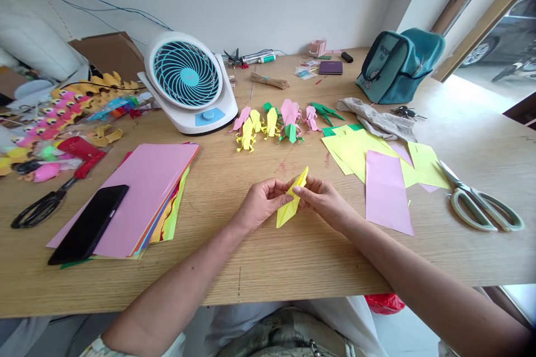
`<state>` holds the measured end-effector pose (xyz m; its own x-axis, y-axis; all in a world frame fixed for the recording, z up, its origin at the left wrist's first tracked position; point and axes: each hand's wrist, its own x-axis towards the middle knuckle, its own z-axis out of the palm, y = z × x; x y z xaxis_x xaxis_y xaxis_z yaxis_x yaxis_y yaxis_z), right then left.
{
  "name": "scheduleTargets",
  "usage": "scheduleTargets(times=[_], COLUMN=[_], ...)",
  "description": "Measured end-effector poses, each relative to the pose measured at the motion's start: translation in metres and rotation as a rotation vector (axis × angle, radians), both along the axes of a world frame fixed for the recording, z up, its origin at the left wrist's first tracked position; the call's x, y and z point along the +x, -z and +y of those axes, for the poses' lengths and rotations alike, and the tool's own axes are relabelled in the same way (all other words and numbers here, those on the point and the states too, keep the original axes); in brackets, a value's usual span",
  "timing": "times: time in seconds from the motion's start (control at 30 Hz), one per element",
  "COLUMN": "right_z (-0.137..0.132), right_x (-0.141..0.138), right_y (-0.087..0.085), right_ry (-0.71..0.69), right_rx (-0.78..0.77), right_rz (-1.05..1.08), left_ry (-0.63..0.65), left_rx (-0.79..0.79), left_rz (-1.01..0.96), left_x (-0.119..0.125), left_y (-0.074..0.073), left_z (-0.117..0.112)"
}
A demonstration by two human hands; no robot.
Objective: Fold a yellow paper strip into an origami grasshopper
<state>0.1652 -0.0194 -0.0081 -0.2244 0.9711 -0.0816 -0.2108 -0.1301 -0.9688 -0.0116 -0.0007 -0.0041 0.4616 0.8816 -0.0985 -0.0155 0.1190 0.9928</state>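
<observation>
A folded yellow paper piece (292, 201), long and pointed at both ends, sits just above the wooden table (268, 256) near its front middle. My left hand (262, 202) pinches its left side with thumb and fingers. My right hand (324, 199) pinches its right side, fingertips meeting the left hand's at the fold. Behind them stands a row of finished folded paper figures (276, 121) in pink, yellow and green.
A stack of coloured sheets (142, 195) with a black phone (90, 223) lies left. Loose yellow and pink sheets (377, 164) and grey-handled scissors (481, 203) lie right. A white fan (188, 82), teal bag (397, 64), black scissors (37, 209) and paper crafts (62, 117) ring the back.
</observation>
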Motion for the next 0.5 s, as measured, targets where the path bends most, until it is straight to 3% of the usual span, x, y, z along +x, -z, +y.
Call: scheduleTargets(times=[0.3,0.5], right_z=[0.005,0.004], right_x=[-0.001,-0.001], right_y=[0.007,0.009], right_ry=[0.043,0.046], right_rx=[0.021,0.053], right_rz=[0.032,-0.001], left_ry=[-0.047,-0.075], left_rx=[0.086,0.125], left_rz=[0.037,0.085], left_x=[-0.001,-0.001], left_y=[-0.002,0.007], left_z=[-0.001,0.001])
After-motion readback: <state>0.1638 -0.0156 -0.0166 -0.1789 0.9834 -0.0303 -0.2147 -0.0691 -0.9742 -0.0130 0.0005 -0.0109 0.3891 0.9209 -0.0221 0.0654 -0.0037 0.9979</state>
